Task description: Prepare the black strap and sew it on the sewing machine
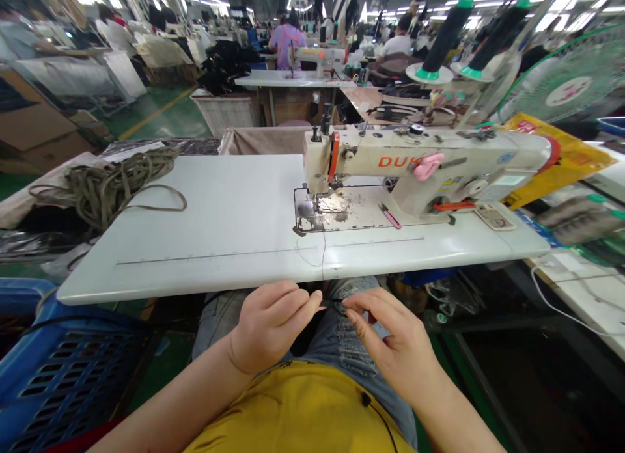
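Head camera view: just off the front edge of a long white sewing table (234, 215), above worn blue denim jeans (349, 345), two bare hands hold a thin, black, cord-like strip (334, 301) — the left hand (273, 323) curled closed on it, the right hand (393, 329) pinching it between thumb and forefinger. On the table are a cream sewing machine with orange lettering (364, 155) and small pink-handled snips (391, 217).

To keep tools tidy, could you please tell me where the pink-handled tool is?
The pink-handled tool lies right of centre in the head view, on the machine bed near its front edge.
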The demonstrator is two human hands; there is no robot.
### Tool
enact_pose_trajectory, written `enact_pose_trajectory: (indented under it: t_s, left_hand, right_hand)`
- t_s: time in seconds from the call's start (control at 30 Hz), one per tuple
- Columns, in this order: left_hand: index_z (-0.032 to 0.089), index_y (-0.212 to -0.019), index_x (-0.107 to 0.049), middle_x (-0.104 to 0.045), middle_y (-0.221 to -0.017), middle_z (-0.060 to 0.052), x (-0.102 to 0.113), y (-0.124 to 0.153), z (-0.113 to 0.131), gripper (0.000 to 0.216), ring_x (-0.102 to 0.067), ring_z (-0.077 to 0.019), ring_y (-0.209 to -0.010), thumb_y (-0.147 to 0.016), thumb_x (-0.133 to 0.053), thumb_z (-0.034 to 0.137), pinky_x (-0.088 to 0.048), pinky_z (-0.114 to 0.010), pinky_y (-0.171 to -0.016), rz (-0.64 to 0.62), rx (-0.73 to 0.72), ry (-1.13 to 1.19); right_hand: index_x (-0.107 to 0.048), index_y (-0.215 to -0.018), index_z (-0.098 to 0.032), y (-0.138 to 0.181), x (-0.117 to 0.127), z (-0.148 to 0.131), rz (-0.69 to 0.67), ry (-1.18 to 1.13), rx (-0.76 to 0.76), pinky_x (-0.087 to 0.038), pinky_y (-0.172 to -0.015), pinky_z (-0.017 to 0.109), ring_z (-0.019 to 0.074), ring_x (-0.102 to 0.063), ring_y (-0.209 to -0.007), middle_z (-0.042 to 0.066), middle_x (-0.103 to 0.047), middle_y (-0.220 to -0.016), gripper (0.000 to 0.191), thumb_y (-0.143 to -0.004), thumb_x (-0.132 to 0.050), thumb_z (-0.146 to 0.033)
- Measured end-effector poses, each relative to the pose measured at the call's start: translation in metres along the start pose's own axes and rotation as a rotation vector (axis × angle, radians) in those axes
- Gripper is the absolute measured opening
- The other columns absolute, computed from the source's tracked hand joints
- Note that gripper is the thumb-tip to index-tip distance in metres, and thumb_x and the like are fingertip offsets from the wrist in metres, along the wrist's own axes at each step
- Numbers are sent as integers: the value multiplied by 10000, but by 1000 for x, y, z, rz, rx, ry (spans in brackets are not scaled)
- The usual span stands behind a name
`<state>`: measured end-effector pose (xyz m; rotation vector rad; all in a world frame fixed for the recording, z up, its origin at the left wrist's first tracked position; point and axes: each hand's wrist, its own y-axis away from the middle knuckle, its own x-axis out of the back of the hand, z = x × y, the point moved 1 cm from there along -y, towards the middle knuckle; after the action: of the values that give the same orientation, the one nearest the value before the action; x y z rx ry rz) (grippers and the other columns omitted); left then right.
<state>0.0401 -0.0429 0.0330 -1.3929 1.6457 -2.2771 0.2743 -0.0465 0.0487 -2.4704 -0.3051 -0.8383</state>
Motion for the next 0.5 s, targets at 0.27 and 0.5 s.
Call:
enact_pose_trajectory:
  t_s: [0.27,0.5]
  left_hand:
    - [43,-1101,-731,-758,-874,-45,8,-11,6,204,-634,-186,-797,-1010,-550,64,-540,-326,-629,-10,-135,-71]
    - [46,-1091,-734,-767,-869,-37,4,-13,8,177,-641,-191,-771,-983,-594,60,-550,-333,-594,-23,-134,-59]
  right_hand:
    - [-637,-1069,-208,-10,-9,-16,2,8,82,-578,-808,338,197,-651,-920,58,-672,-982,123,-964,-652,-147]
    - [-591,-925,-197,-12,-14,-16,4,111,149,-535,-708,343,193,-595,-806,44,-610,-859,126,-964,-576,-79]
